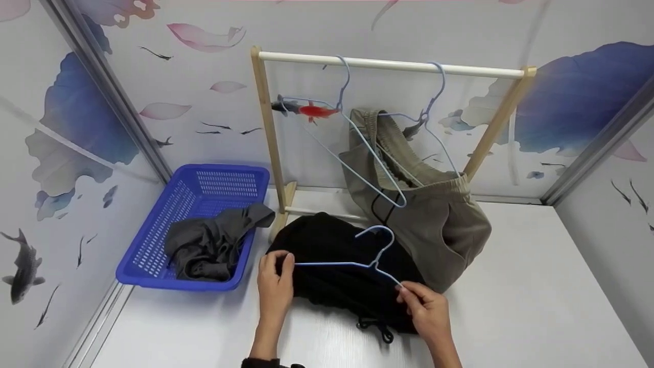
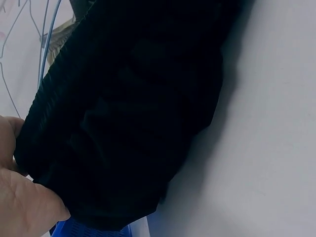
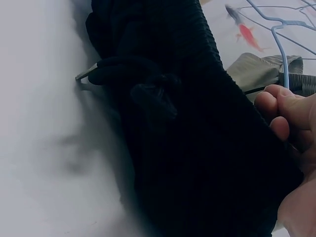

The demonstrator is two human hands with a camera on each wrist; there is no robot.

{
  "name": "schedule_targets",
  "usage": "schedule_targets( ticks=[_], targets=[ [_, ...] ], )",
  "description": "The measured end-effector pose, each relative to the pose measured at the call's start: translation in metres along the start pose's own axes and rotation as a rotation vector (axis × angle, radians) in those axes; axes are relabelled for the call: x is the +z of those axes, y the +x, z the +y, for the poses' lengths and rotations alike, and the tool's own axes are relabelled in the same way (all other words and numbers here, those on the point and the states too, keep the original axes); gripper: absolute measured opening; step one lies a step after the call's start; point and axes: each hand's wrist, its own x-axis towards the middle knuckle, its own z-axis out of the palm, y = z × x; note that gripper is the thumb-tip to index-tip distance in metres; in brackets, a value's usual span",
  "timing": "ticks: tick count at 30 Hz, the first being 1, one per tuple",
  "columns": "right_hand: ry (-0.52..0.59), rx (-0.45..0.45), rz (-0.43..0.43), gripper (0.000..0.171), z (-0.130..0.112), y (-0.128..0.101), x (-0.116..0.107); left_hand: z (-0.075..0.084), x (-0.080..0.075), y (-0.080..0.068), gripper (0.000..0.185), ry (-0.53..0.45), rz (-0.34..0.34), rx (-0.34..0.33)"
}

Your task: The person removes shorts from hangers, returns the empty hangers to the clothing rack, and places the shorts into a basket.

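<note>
A light blue wire hanger lies across a black garment heaped on the white table. My left hand pinches the hanger's left end at the garment's edge. In the left wrist view that hand touches the black fabric. The hanger's right arm is pinched by my right hand. In the right wrist view its fingers curl beside the black cloth, near a knotted black drawstring.
A wooden rack stands behind with two more blue hangers; khaki shorts hang from one. At the left, a blue basket holds a grey garment. Patterned walls enclose the table.
</note>
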Motion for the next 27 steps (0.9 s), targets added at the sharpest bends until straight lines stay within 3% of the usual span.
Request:
schedule_targets(
  ticks=[20,27],
  targets=[
    [-0.029,0.066,0.005,0.008,0.0026,-0.0041,0.0007,-0.0001,-0.0023,-0.0003,0.020,-0.050,0.011,-0.099],
    [-0.073,0.134,0.007,0.010,-0.0013,-0.0045,0.0016,0.0012,-0.0012,-0.0009,0.020,-0.056,0.009,-0.118]
  ],
)
